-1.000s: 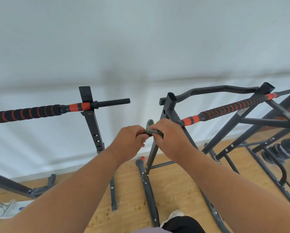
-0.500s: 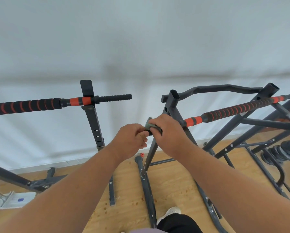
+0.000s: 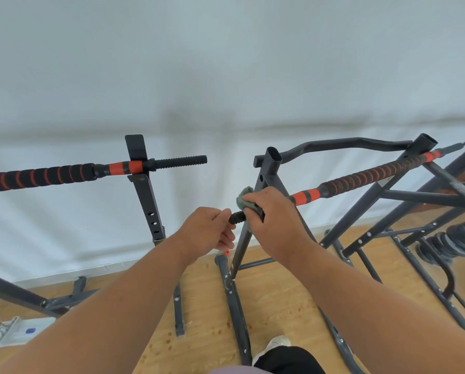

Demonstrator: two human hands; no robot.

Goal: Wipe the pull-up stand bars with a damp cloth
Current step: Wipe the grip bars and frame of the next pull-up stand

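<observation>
Foam-wrapped in black and orange, the neighbouring stand's bar (image 3: 64,175) ends well to the left of my hands, so I judge that side has free room for an elbow; its ribbed tip (image 3: 181,161) and slotted upright (image 3: 147,201) stand apart from the work. My left hand (image 3: 207,230) has its fingers curled around the ribbed black end (image 3: 238,217) of the bar I am cleaning, steadying it. Just to its right, my right hand (image 3: 273,220) is wrapped over the grey-green cloth (image 3: 246,201), pressing it round the same bar where it meets the stand's dark upright (image 3: 266,182). That junction is the tight spot: the cloth could snag between bar and post, or my knuckles could knock the open tube mouth above. A damp cloth might also slide on the ribbed rubber, and a hard pull could turn the bar in its seat. Rightwards the striped grip (image 3: 366,175) runs clear for a long stroke, though crossing braces (image 3: 420,197) crowd the far end. Below, the base rails (image 3: 236,298) lie near my shoe (image 3: 276,344), a tripping risk if I step sideways.
</observation>
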